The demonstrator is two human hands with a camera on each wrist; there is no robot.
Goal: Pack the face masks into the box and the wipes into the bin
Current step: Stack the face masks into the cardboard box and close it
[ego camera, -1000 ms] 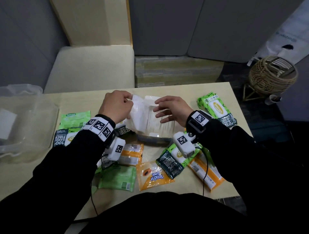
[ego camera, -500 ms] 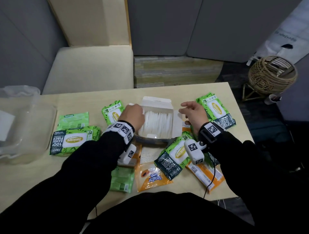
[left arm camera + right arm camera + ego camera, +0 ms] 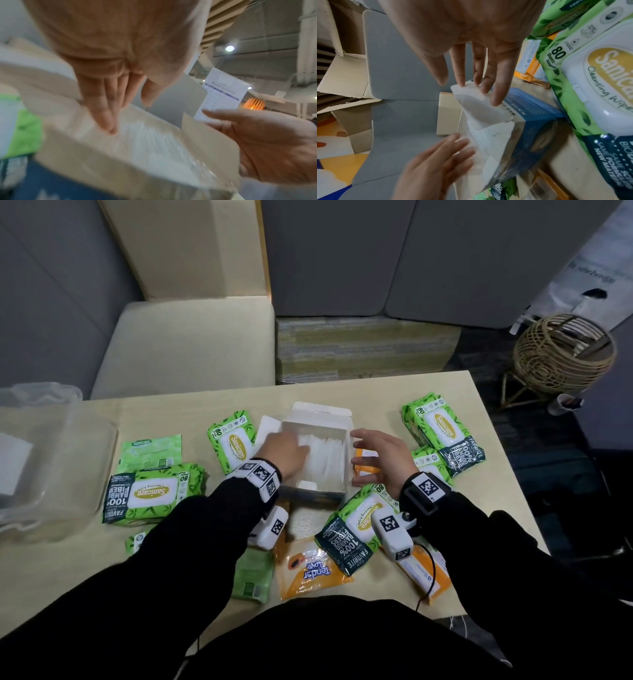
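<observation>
- The face-mask box point(image 3: 313, 453) stands open at the centre of the head view, flaps up, blue printed sides showing in the right wrist view point(image 3: 537, 116).
- A stack of white face masks point(image 3: 325, 455) lies inside the box and fills most of it.
- The left hand point(image 3: 286, 451) reaches into the box from its left side, fingers straight and close together, tips down on the masks point(image 3: 154, 142); it grips nothing.
- The right hand point(image 3: 380, 457) is at the box's right wall, fingers spread and straight; in the right wrist view its fingertips point(image 3: 494, 97) touch the white right flap point(image 3: 479, 102). Nothing is held.
- Green Sanicare wipes packs lie around the box: one just left of it point(image 3: 233, 441), one at upper right point(image 3: 443, 433), one under the right wrist point(image 3: 356, 525), one at centre left point(image 3: 150, 491).
- A flat green Sanicare sachet point(image 3: 150, 451) lies above that centre-left pack.
- An orange Tender Love wipes pack point(image 3: 308, 570) lies below the box, toward the bottom of the frame; another orange pack point(image 3: 364, 462) sits just right of the box, under the right hand.
- The clear plastic bin point(image 3: 51, 460) stands at the left edge of the light wooden table point(image 3: 376, 392), well apart from the box.
- A wicker basket point(image 3: 561, 354) stands on the floor at upper right.
</observation>
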